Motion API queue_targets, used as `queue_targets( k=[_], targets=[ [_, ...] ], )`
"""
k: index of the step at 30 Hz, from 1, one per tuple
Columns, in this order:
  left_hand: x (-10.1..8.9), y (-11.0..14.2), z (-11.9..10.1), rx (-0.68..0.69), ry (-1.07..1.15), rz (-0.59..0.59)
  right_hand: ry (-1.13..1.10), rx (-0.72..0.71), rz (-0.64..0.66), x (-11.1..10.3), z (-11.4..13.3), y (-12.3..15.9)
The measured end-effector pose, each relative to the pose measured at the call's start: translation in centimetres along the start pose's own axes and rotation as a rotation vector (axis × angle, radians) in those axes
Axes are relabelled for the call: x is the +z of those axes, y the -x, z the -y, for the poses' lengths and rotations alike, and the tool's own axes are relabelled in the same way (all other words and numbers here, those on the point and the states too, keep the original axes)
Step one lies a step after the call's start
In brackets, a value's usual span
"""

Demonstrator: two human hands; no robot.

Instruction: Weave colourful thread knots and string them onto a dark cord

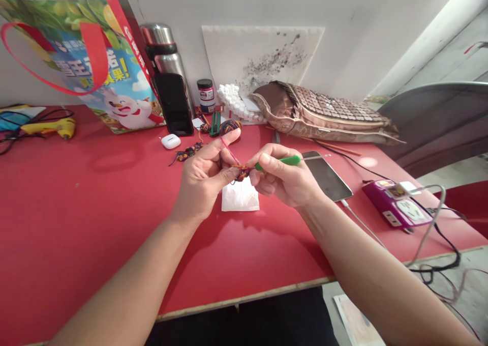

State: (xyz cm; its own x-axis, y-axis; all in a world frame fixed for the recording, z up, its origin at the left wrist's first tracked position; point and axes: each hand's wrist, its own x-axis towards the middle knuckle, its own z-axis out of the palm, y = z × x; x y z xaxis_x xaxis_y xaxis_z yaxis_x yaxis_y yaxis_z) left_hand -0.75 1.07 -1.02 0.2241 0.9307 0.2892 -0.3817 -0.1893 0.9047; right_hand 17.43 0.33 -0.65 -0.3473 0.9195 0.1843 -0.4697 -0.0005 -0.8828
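Observation:
My left hand point(206, 175) pinches a small piece of multicoloured crochet work point(242, 172) between thumb and fingers. A strand of pink yarn point(230, 150) runs from the raised left index finger down to the piece. My right hand point(284, 175) is closed around a crochet hook with a green handle point(287, 161); one end reaches the crochet work, and a thin metal end sticks out to the right. Beneath the hands lies a white packet point(240, 197). Behind them rest a multicoloured yarn ball point(231, 126) and another crocheted strip point(188, 152).
On the red table point(114, 224) stand a printed bag point(125, 86), a steel flask point(162, 43) with a phone point(174, 104) against it, and a white earbud case point(170, 141). At right are a tablet point(326, 175), a purple power strip point(398, 203), cables and a brown cushion point(324, 112).

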Motion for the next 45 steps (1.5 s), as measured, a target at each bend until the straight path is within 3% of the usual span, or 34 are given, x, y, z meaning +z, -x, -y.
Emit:
queue_targets(
  k=[5, 9, 22, 45],
  targets=[
    [0.0, -0.1, -0.1, -0.023, 0.032, -0.022, 0.206, -0.160, -0.124, -0.3, 0.4, 0.1],
    [0.2, 0.0, -0.2, -0.043, 0.037, -0.047, 0.221, -0.211, -0.187, -0.1, 0.2, 0.1],
    [0.4, 0.1, -1.1, -0.037, 0.069, 0.005, 0.137, -0.153, -0.195, 1.0, 0.5, 0.4],
    [0.1, 0.2, -1.6, -0.068, 0.056, 0.062, 0.168, -0.158, -0.174, -0.3, 1.3, 0.6]
  ],
)
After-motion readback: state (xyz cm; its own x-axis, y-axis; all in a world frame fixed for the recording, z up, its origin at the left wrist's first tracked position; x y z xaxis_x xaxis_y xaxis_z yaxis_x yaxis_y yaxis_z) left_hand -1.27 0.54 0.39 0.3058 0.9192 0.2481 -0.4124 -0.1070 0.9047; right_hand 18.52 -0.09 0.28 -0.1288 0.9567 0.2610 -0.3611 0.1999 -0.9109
